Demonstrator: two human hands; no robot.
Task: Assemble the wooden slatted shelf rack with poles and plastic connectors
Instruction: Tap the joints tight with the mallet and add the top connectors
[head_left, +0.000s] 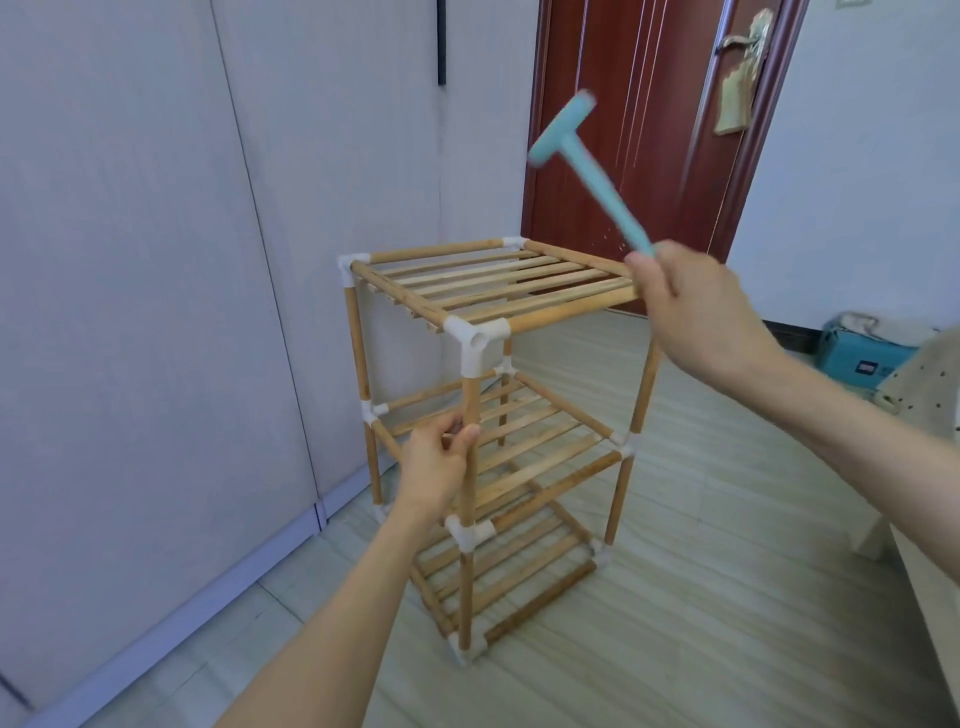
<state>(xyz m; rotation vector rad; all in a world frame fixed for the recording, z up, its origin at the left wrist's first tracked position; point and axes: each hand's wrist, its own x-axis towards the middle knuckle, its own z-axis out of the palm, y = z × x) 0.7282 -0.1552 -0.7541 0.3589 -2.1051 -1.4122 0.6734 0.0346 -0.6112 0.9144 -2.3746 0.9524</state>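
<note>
rack (488, 415): we are seeing three slatted tiers standing upright on floor | connectors (480, 343): white, capping pole joints

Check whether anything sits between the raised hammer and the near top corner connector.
Nothing visible does. The blue hammer, gripped by the right hand, hangs in open air above the connector. The left hand grips the pole lower down.
</note>
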